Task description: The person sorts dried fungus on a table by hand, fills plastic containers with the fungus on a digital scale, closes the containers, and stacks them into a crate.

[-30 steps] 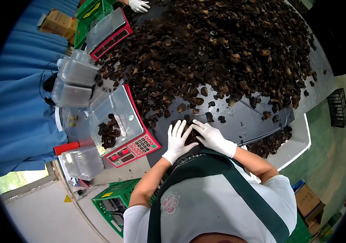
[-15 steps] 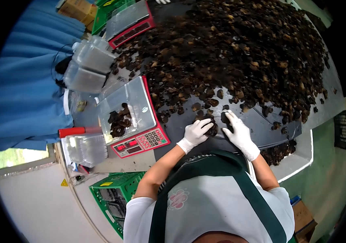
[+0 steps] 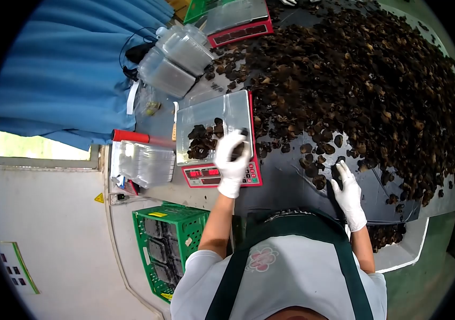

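Note:
Both my hands wear white gloves. My left hand [image 3: 232, 162] is over the near right part of a red scale [image 3: 216, 104], its fingers curled around dark mushroom pieces [image 3: 238, 151]. A small heap of mushroom pieces [image 3: 201, 143] lies on the scale's clear pan, just left of that hand. The scale's red display [image 3: 201, 173] is lit. On the dark tabletop, my right hand [image 3: 350, 198] has a dark mushroom piece [image 3: 335, 172] between thumb and fingers. Beside it lie several loose mushrooms [image 3: 315, 165], in front of the large pile [image 3: 355, 90].
Stacked clear plastic boxes [image 3: 166, 72] stand behind the scale, with clear lids [image 3: 145, 162] to its left. A second scale [image 3: 241, 32] is farther back. Below the table are a green crate [image 3: 195, 229] and a white bin [image 3: 419, 240]. Another person's gloved hand [image 3: 289, 2] shows at the top.
My left hand has moved left from the tabletop to the scale, carrying mushroom pieces. My right hand stays by the loose mushrooms. The view has shifted left.

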